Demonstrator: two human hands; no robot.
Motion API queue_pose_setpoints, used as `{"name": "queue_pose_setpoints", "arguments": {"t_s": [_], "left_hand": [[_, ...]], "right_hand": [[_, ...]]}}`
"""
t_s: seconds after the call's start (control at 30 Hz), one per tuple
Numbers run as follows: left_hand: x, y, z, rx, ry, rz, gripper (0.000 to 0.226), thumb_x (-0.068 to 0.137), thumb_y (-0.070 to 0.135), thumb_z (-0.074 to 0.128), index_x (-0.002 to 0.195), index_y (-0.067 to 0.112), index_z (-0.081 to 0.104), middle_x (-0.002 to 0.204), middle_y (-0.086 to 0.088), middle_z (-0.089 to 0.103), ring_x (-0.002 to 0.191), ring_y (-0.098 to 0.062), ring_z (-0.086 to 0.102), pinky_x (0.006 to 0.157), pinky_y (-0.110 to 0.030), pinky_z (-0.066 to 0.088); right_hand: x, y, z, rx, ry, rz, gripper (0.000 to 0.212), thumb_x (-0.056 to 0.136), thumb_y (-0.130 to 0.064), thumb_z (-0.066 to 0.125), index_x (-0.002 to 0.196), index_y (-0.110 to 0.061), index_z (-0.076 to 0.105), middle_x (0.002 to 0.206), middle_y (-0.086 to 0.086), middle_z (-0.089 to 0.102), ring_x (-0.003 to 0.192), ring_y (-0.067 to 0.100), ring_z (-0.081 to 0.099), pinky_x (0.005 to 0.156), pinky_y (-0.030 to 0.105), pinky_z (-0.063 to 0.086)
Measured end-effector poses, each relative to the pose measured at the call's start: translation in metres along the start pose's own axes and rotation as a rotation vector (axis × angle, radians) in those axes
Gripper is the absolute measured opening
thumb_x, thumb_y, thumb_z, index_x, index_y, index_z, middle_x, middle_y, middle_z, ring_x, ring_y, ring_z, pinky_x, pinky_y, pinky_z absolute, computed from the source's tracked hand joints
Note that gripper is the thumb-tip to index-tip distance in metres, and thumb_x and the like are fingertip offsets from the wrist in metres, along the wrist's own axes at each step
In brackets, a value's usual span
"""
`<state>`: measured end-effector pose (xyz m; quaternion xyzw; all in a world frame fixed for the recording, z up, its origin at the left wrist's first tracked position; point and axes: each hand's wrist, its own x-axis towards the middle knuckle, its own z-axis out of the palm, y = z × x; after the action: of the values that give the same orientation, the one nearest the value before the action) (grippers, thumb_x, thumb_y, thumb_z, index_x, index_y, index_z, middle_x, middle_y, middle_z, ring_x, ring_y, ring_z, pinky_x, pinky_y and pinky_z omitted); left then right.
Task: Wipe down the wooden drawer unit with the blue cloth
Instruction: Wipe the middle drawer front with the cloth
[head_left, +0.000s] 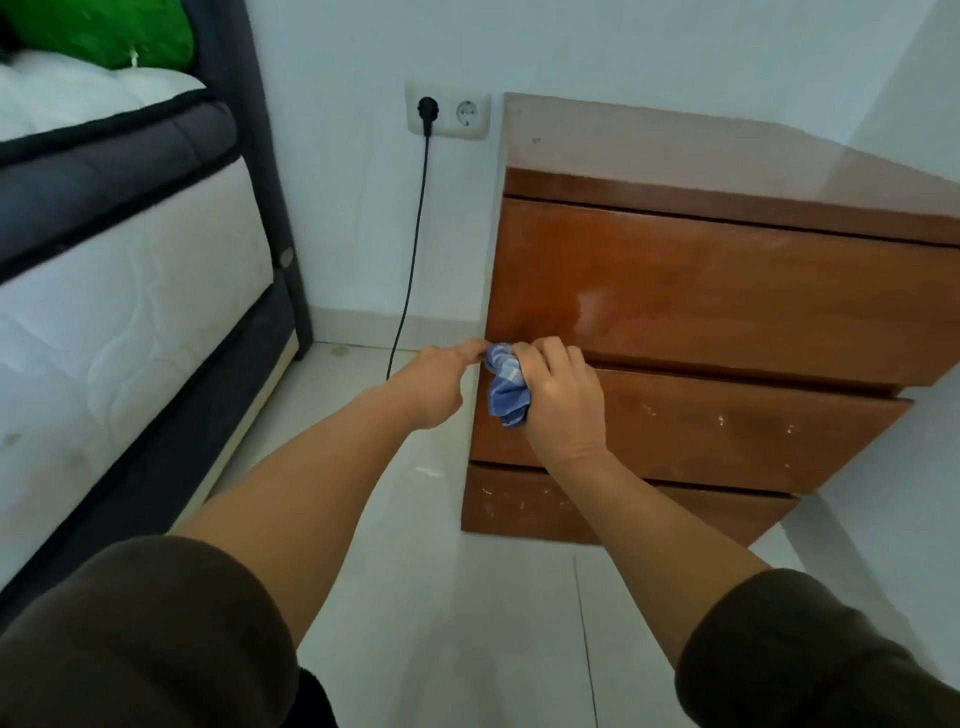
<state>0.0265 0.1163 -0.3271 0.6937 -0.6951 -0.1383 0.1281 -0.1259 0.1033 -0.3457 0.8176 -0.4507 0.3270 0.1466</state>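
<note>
The wooden drawer unit (727, 312) stands against the white wall, with three brown drawer fronts and a glossy top. My right hand (558, 395) grips a bunched blue cloth (506, 387) at the left end of the gap between the top and middle drawers. My left hand (441, 379) reaches in from the left, and its fingertips pinch the upper edge of the cloth at the unit's left corner. White scuffs mark the middle and bottom drawer fronts.
A bed with a white mattress (114, 312) and dark frame fills the left side. A wall socket (448, 110) has a black plug, and its cable (413, 249) runs down to the pale tiled floor (441, 597) between bed and unit.
</note>
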Motion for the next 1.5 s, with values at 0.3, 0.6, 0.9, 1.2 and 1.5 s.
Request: {"name": "queue_pose_setpoints", "arguments": {"t_s": [0.3, 0.6, 0.9, 1.2, 1.5], "left_hand": [[-0.002, -0.015, 0.023, 0.003, 0.191, 0.181, 0.075, 0.088, -0.012, 0.042, 0.147, 0.030, 0.023, 0.152, -0.002, 0.032, 0.135, -0.022, 0.037, 0.109, -0.027, 0.031], [-0.001, -0.012, 0.037, 0.125, 0.225, 0.219, 0.084, 0.086, -0.017, 0.040, 0.150, 0.028, 0.009, 0.158, 0.001, 0.016, 0.146, -0.016, 0.012, 0.116, -0.032, 0.014], [-0.007, 0.003, 0.030, 0.230, 0.221, 0.198, 0.072, 0.090, -0.009, 0.034, 0.150, 0.023, 0.012, 0.158, -0.003, 0.017, 0.145, -0.022, 0.016, 0.116, -0.037, 0.021], [-0.006, 0.026, 0.035, 0.204, 0.244, 0.208, 0.057, 0.096, 0.002, 0.034, 0.149, 0.014, 0.020, 0.156, -0.006, 0.024, 0.145, -0.021, 0.018, 0.116, -0.034, 0.022], [0.005, 0.031, 0.052, 0.193, 0.303, 0.192, 0.062, 0.096, 0.001, 0.037, 0.150, 0.018, 0.013, 0.158, -0.003, 0.018, 0.146, -0.019, 0.010, 0.118, -0.032, 0.008]], "right_hand": [[-0.035, 0.000, 0.069, -0.139, -0.216, -0.074, 0.034, 0.051, -0.010, 0.089, 0.081, -0.011, 0.072, 0.080, 0.012, 0.066, 0.065, 0.030, 0.064, 0.050, 0.032, 0.053], [-0.070, 0.003, 0.123, -0.170, -0.574, -0.089, 0.047, 0.026, -0.015, 0.095, 0.067, -0.013, 0.071, 0.072, 0.009, 0.065, 0.052, 0.027, 0.061, 0.034, 0.026, 0.047], [-0.057, 0.008, 0.066, -0.112, -0.530, -0.137, 0.049, 0.049, -0.017, 0.089, 0.094, -0.015, 0.070, 0.094, 0.007, 0.064, 0.074, 0.026, 0.064, 0.050, 0.029, 0.052], [-0.015, 0.040, -0.015, -0.252, -0.014, -0.219, 0.011, 0.069, -0.010, 0.074, 0.077, -0.012, 0.067, 0.079, 0.008, 0.064, 0.063, 0.027, 0.060, 0.044, 0.029, 0.040], [-0.037, 0.060, 0.033, -0.215, -0.134, -0.150, 0.027, 0.055, -0.003, 0.084, 0.078, -0.007, 0.069, 0.081, 0.014, 0.066, 0.065, 0.032, 0.062, 0.046, 0.028, 0.047]]}}
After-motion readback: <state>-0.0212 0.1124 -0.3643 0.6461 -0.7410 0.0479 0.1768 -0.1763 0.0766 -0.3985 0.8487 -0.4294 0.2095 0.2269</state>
